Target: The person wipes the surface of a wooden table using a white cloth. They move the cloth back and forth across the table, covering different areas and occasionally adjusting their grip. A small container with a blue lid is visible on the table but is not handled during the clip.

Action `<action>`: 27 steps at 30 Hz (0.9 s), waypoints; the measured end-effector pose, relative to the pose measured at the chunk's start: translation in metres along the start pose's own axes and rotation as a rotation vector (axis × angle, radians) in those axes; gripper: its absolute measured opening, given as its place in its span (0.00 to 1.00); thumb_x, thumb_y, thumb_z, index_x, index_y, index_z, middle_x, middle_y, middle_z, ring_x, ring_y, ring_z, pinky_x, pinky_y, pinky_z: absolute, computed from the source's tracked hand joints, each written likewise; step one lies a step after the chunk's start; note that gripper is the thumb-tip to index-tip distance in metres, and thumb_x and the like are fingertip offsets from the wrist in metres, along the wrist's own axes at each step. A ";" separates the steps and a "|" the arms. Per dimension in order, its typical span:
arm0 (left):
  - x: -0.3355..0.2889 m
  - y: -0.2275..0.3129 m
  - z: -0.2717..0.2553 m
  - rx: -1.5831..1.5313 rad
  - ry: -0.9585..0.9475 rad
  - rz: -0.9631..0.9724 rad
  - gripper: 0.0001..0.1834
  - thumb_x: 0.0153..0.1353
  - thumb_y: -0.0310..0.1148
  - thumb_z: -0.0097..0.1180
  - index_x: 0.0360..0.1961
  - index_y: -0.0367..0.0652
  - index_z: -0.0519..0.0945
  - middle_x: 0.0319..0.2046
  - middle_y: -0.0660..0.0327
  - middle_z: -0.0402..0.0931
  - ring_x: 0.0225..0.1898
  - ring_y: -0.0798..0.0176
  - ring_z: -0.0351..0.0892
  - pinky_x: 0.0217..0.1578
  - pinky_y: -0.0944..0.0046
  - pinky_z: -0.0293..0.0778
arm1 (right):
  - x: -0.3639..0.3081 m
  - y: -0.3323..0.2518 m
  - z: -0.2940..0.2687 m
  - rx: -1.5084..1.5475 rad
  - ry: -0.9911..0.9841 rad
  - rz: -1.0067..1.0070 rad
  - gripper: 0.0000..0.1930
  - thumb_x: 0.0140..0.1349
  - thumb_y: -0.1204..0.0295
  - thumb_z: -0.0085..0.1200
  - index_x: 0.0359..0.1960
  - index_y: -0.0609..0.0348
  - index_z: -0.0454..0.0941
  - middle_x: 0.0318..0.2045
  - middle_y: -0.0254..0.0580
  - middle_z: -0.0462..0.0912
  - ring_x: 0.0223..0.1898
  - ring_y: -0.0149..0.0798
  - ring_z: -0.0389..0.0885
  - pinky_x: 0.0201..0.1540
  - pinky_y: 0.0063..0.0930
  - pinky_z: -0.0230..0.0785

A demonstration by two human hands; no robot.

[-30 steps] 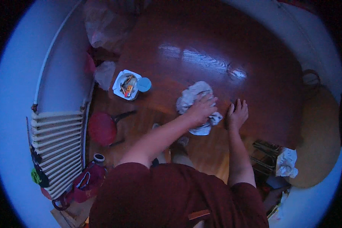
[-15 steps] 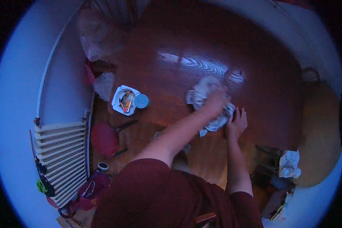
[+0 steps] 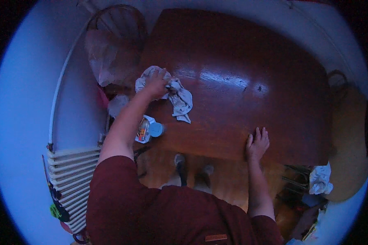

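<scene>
A crumpled pale cloth with dark marks (image 3: 181, 101) lies on the left part of a dark reddish-brown wooden table (image 3: 233, 110). My left hand (image 3: 155, 85) presses down on the cloth and grips it, its fingertips toward the table's far left. Part of the cloth trails out to the right of the hand. At the near edge, farther right, my right hand (image 3: 258, 145) rests flat on the tabletop with fingers spread and nothing in it. Below my left forearm sits a white square ashtray (image 3: 148, 119) with small items inside, partly covered by the arm. A light-blue round lid or container (image 3: 156, 130) stands beside it.
A wooden chair with a curved back (image 3: 122, 12) stands at the far left, with a translucent plastic bag (image 3: 104, 57) near it. A white radiator (image 3: 75, 179) lines the left wall. At right are a tan round board (image 3: 349, 143) and a white bag (image 3: 320, 179).
My left hand has carried the cloth from the table's near middle to its left side. My right hand has come away from the cloth and lies flat at the near edge.
</scene>
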State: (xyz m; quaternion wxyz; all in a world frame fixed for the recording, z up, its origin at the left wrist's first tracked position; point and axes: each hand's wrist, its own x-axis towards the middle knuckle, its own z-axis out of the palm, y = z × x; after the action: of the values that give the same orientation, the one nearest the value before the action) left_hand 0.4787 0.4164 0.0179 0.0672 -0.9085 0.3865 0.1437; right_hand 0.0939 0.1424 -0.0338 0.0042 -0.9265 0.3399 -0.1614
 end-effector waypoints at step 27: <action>0.035 0.122 -0.003 -0.139 0.162 -0.241 0.35 0.54 0.41 0.56 0.65 0.64 0.61 0.68 0.57 0.50 0.68 0.41 0.44 0.63 0.36 0.45 | 0.004 0.001 -0.007 0.117 -0.140 -0.040 0.24 0.62 0.62 0.49 0.59 0.56 0.67 0.63 0.51 0.60 0.65 0.53 0.56 0.64 0.52 0.44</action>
State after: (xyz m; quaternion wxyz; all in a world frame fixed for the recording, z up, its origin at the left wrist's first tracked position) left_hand 0.4141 0.3070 0.0085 -0.0104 -0.9594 0.2679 0.0871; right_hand 0.0941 0.1396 -0.0258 0.0789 -0.9403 0.3101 -0.1161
